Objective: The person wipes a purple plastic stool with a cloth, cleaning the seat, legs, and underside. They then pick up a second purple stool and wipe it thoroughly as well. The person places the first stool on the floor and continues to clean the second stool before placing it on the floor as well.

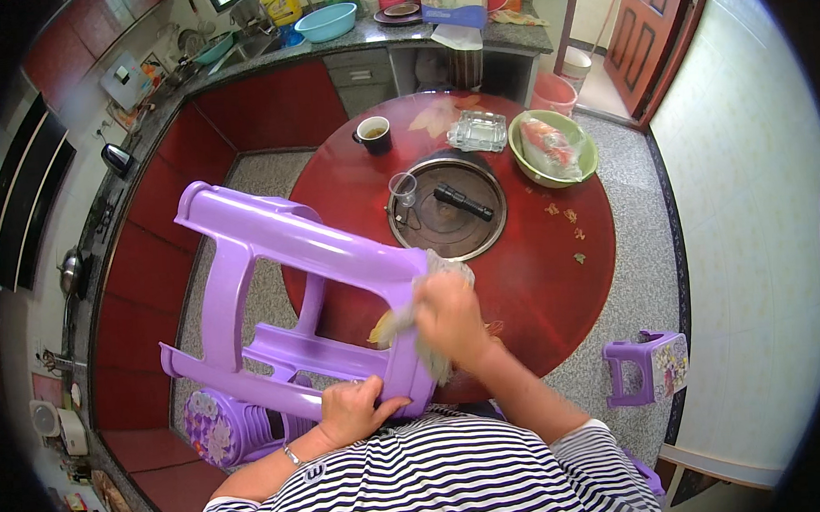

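Note:
A purple plastic stool [312, 247] lies tilted on its side in front of me, its legs pointing to the left. My left hand [355, 408] grips its lower edge close to my body, thumb over the rim. In my right hand [451, 320] is a bunched greyish cloth [436, 366], pressed against the seat end of the stool. That hand is slightly blurred. The seat's top face is turned away to the right and mostly hidden.
Beyond the stool stands a round red table [551, 304] bearing a black flashlight [463, 202], a clear plastic cup [404, 189], a dark mug [374, 135], a glass ashtray [478, 131] and a green basin [555, 175]. Purple stools stand at right [645, 369] and lower left [214, 426].

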`<act>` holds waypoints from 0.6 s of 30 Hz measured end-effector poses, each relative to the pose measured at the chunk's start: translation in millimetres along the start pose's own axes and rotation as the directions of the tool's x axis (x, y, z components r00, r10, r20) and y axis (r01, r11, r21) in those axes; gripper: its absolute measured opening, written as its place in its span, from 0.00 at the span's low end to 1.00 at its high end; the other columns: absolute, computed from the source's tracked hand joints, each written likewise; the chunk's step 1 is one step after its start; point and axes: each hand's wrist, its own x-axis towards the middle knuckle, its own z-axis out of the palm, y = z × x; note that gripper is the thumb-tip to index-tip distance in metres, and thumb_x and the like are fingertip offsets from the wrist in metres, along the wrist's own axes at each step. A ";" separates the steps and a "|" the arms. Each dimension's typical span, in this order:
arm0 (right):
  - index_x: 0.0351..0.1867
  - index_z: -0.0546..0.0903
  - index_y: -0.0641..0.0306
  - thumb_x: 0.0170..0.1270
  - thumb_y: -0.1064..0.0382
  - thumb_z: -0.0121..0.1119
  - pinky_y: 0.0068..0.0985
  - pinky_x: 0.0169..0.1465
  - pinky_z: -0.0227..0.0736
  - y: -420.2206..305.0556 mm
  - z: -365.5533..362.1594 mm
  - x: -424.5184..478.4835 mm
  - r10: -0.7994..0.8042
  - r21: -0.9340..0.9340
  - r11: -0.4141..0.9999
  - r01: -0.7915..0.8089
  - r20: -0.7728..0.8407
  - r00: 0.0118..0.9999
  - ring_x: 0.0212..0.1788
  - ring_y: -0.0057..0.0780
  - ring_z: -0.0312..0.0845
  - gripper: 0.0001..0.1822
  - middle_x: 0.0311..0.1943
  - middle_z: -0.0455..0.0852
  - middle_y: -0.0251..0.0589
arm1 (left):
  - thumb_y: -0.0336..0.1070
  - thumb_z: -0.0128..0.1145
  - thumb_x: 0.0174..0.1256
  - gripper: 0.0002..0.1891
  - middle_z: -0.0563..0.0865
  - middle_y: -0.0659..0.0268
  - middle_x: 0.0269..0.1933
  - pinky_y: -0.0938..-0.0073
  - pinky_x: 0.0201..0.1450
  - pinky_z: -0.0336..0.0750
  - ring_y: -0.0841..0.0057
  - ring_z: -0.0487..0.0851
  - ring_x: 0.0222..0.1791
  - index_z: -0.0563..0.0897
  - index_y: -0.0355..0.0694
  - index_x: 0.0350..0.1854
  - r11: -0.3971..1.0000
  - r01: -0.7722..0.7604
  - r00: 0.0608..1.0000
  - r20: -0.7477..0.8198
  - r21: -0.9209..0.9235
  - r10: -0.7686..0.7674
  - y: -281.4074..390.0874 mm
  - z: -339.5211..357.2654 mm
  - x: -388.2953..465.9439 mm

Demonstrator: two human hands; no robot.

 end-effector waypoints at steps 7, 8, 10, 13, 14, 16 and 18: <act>0.31 0.80 0.63 0.54 0.60 0.51 0.35 0.45 0.73 99.7 22.2 52.7 0.478 0.135 0.841 -0.525 0.270 0.836 0.41 0.46 0.80 0.11 0.34 0.84 0.50 | 0.55 0.69 0.49 0.22 0.74 0.62 0.13 0.64 0.15 0.67 0.61 0.75 0.11 0.76 0.41 0.21 0.995 0.003 1.000 0.009 -0.100 -0.003 -0.5 -4.0 0.9; 0.31 0.80 0.64 0.53 0.61 0.51 0.33 0.45 0.73 98.5 22.8 50.0 0.471 0.151 0.845 -0.513 0.243 0.848 0.39 0.42 0.80 0.10 0.33 0.84 0.48 | 0.54 0.67 0.53 0.21 0.77 0.62 0.18 0.67 0.21 0.69 0.64 0.77 0.17 0.76 0.40 0.27 0.954 0.105 0.994 0.055 -0.280 -0.093 -2.9 -2.3 5.0; 0.31 0.79 0.65 0.53 0.64 0.52 0.28 0.44 0.72 88.1 18.8 40.5 0.464 0.173 0.852 -0.495 0.190 0.865 0.37 0.33 0.79 0.08 0.30 0.83 0.44 | 0.50 0.62 0.60 0.19 0.82 0.61 0.29 0.72 0.32 0.75 0.72 0.82 0.29 0.76 0.38 0.38 0.743 0.305 0.952 0.193 -0.596 -0.236 -11.2 9.6 17.4; 0.31 0.79 0.64 0.51 0.67 0.53 0.29 0.45 0.71 67.3 8.3 32.8 0.368 0.182 0.906 -0.383 0.112 0.923 0.39 0.37 0.78 0.07 0.32 0.82 0.43 | 0.42 0.56 0.68 0.19 0.83 0.63 0.48 0.75 0.49 0.76 0.78 0.81 0.45 0.73 0.35 0.54 0.117 0.568 0.810 0.528 -0.815 -0.256 19.3 -21.6 79.0; 0.32 0.79 0.63 0.50 0.69 0.54 0.30 0.47 0.70 44.5 4.4 31.9 0.305 0.140 0.940 -0.312 0.068 0.950 0.40 0.38 0.77 0.07 0.32 0.81 0.43 | 0.38 0.53 0.70 0.16 0.82 0.65 0.49 0.76 0.48 0.76 0.79 0.80 0.43 0.74 0.34 0.54 -0.041 0.592 0.755 0.572 -0.805 -0.321 20.9 -16.1 88.3; 0.33 0.79 0.61 0.47 0.70 0.56 0.32 0.51 0.68 2.0 -1.2 18.5 0.146 0.120 0.981 -0.150 0.040 0.988 0.43 0.41 0.76 0.09 0.36 0.80 0.42 | 0.38 0.53 0.71 0.14 0.81 0.64 0.48 0.78 0.47 0.75 0.81 0.79 0.44 0.75 0.34 0.51 -0.035 0.495 0.771 0.458 -0.868 -0.442 23.1 2.0 89.2; 0.36 0.80 0.59 0.46 0.71 0.57 0.34 0.53 0.66 -27.4 -8.3 1.1 0.004 0.140 0.990 -0.004 0.000 1.000 0.46 0.41 0.76 0.12 0.39 0.81 0.42 | 0.38 0.51 0.72 0.11 0.81 0.63 0.47 0.83 0.46 0.72 0.84 0.78 0.44 0.76 0.34 0.47 0.023 0.451 0.745 0.363 -0.892 -0.559 31.0 3.0 85.2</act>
